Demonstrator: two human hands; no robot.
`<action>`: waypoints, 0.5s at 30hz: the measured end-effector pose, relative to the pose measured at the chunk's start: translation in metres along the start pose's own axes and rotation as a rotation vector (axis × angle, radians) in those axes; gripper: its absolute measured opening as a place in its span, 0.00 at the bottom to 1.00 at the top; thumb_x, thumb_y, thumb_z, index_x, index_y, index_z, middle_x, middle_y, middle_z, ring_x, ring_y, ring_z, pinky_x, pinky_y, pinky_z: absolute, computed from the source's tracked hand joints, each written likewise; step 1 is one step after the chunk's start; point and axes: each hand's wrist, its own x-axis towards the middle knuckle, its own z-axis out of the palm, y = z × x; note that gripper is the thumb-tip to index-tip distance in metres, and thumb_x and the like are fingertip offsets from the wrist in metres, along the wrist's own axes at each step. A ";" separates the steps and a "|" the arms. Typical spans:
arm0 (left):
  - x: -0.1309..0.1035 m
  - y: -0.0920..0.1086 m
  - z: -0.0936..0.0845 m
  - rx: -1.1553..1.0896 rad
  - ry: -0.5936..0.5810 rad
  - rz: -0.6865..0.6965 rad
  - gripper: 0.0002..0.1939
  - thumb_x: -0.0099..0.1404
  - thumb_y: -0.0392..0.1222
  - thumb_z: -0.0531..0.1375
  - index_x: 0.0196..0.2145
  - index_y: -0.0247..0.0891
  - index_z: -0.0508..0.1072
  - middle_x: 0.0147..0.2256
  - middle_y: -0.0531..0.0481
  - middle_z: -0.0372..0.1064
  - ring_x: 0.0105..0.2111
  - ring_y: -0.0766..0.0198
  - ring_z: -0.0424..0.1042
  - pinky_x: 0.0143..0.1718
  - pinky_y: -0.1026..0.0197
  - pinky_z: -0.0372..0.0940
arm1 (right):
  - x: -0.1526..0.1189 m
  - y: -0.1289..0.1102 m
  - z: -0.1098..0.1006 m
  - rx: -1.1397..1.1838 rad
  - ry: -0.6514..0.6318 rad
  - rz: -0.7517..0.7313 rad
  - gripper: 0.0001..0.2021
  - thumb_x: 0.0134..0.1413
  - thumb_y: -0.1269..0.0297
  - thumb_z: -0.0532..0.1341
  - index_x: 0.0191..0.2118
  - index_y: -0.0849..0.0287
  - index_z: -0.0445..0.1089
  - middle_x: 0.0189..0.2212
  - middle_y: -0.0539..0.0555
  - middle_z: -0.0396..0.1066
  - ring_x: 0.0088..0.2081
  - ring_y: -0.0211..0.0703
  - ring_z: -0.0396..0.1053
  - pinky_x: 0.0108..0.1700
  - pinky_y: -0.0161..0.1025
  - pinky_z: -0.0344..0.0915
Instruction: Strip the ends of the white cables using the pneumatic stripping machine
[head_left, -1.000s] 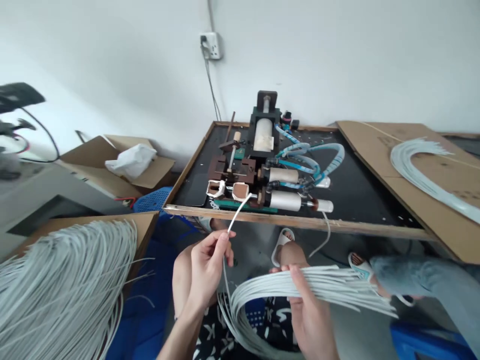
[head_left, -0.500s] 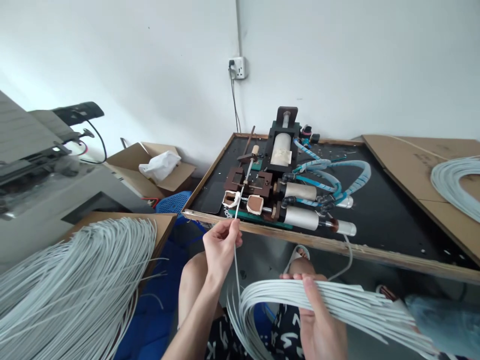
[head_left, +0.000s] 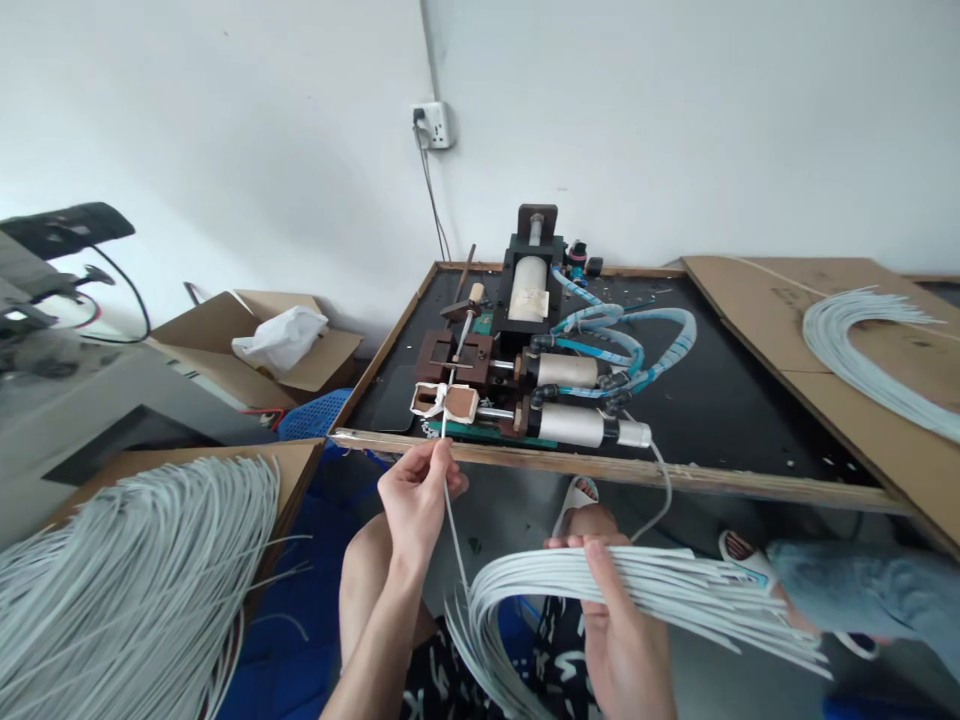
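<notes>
My left hand (head_left: pixel 417 488) pinches a single white cable (head_left: pixel 455 530) just in front of the table's wooden edge. Its upper end runs into a pneumatic wire-stripping machine (head_left: pixel 529 290), between two padded clamp jaws (head_left: pixel 459 403) that are closed together around it. Below my hand the cable hangs down to a bent bundle of white cables (head_left: pixel 525 580). Over my lap, my right hand (head_left: pixel 619 620) grips that bundle, thumb on top, with the cut ends pointing right. The fingers under the bundle are partly hidden.
A large heap of white cables (head_left: pixel 150 560) lies on cardboard at the left. Another curved bundle (head_left: pixel 847 330) rests on a cardboard sheet (head_left: pixel 750 300) at the right. Blue air hoses (head_left: pixel 667 350) loop beside the machine. Another person's leg and sandals show at lower right.
The machine's front and rear jaws have slid together, closing on the cable, their rods now extended. Both hands keep their holds. The whole view has shifted to the right.
</notes>
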 end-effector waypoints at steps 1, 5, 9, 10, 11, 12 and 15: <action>0.000 0.000 0.000 0.013 0.000 0.002 0.12 0.58 0.46 0.69 0.24 0.35 0.77 0.16 0.55 0.66 0.17 0.69 0.63 0.18 0.67 0.62 | 0.000 0.000 0.001 0.011 0.005 -0.003 0.11 0.49 0.57 0.75 0.32 0.54 0.76 0.32 0.49 0.76 0.38 0.49 0.78 0.45 0.44 0.77; 0.001 -0.003 -0.003 0.030 -0.007 0.018 0.12 0.59 0.47 0.68 0.25 0.36 0.78 0.17 0.55 0.67 0.17 0.69 0.63 0.19 0.66 0.62 | -0.002 0.000 0.003 0.030 0.009 -0.027 0.10 0.50 0.58 0.75 0.32 0.54 0.76 0.31 0.48 0.75 0.37 0.46 0.78 0.45 0.43 0.76; 0.008 -0.009 -0.005 0.043 -0.023 0.042 0.11 0.60 0.46 0.68 0.28 0.36 0.79 0.19 0.55 0.69 0.19 0.68 0.65 0.22 0.66 0.62 | -0.004 -0.001 0.004 0.061 0.007 -0.021 0.09 0.51 0.59 0.74 0.33 0.55 0.76 0.31 0.49 0.76 0.36 0.45 0.78 0.45 0.41 0.76; 0.008 -0.010 -0.005 0.055 -0.019 0.058 0.11 0.60 0.46 0.68 0.27 0.36 0.79 0.18 0.55 0.69 0.19 0.68 0.65 0.22 0.66 0.62 | -0.005 -0.002 0.004 0.066 0.005 -0.023 0.09 0.51 0.59 0.74 0.34 0.55 0.76 0.31 0.49 0.76 0.36 0.45 0.78 0.45 0.42 0.76; 0.006 -0.009 -0.005 0.069 -0.012 0.079 0.11 0.60 0.46 0.68 0.27 0.36 0.78 0.18 0.56 0.68 0.19 0.68 0.65 0.23 0.66 0.62 | -0.005 -0.003 0.005 0.067 -0.001 -0.028 0.09 0.51 0.60 0.74 0.34 0.55 0.76 0.31 0.49 0.76 0.36 0.46 0.78 0.45 0.43 0.76; 0.002 -0.008 -0.006 0.092 -0.005 0.095 0.11 0.61 0.46 0.68 0.27 0.37 0.77 0.18 0.56 0.68 0.19 0.68 0.65 0.24 0.66 0.63 | -0.006 -0.003 0.007 0.063 -0.007 -0.034 0.09 0.52 0.60 0.74 0.34 0.54 0.75 0.30 0.49 0.76 0.36 0.46 0.78 0.45 0.43 0.76; -0.018 -0.002 -0.015 0.221 0.006 0.136 0.12 0.64 0.48 0.65 0.27 0.38 0.76 0.19 0.56 0.67 0.21 0.66 0.67 0.26 0.65 0.65 | -0.010 -0.004 0.012 0.078 -0.018 -0.043 0.07 0.53 0.61 0.73 0.33 0.54 0.75 0.30 0.48 0.76 0.35 0.46 0.79 0.42 0.42 0.76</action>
